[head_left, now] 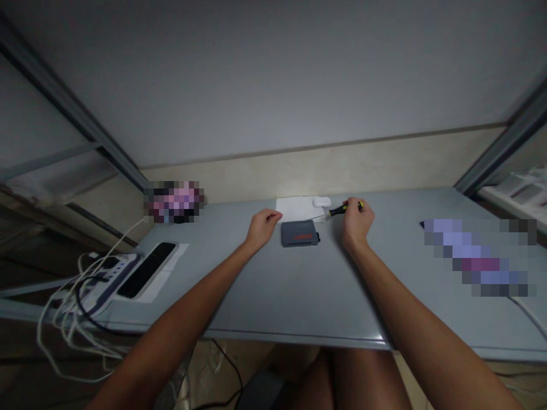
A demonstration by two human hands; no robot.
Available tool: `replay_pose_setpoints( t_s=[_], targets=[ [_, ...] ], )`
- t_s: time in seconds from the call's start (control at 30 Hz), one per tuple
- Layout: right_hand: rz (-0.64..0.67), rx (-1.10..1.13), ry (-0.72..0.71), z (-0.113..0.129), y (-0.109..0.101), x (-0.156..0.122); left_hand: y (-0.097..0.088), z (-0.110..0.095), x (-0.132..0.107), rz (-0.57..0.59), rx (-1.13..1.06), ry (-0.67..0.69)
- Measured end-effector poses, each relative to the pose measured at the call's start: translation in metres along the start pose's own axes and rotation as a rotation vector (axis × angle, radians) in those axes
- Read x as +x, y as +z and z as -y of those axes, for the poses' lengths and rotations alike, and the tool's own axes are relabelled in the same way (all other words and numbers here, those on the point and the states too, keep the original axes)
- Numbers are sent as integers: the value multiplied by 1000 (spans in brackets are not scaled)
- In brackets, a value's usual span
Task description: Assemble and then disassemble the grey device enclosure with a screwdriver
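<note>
A small dark grey box (299,234) with red-orange lettering and a row of slots along its front edge lies flat on the grey table. My right hand (358,223), to the right of the box, is wrapped round the black-and-yellow handle of a screwdriver (338,210). The screwdriver's thin shaft points left, near the back edge of the box. My left hand (261,229) is to the left of the box with thumb and fingertips pinched together; whatever may be between them is too small to tell. Behind the box lies white paper (290,208) with a small white rounded case (322,202) on it.
On the left, a black-screened phone (147,270) lies on paper beside a power strip (111,282) with tangled white cables (70,319). Blurred-out objects stand at the back left (175,202) and right (474,256). Metal posts (491,151) frame the table (294,296).
</note>
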State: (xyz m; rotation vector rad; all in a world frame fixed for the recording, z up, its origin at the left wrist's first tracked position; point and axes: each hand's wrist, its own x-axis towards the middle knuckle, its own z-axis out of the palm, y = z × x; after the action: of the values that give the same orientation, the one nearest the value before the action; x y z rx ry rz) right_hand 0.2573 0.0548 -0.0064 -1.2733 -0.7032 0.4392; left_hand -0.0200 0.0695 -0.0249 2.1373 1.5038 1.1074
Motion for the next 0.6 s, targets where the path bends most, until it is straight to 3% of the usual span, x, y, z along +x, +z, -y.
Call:
replay_pose_setpoints(
  t_s=[0.33, 0.53, 0.6],
  targets=[
    [-28, 25, 98, -12, 1, 6, 16, 8, 56, 84, 78, 130],
    [-30, -2, 77, -16, -1, 7, 19, 14, 57, 116, 103, 167],
    [24, -8, 27, -17, -2, 7, 20, 15, 55, 123, 105, 176]
  ],
)
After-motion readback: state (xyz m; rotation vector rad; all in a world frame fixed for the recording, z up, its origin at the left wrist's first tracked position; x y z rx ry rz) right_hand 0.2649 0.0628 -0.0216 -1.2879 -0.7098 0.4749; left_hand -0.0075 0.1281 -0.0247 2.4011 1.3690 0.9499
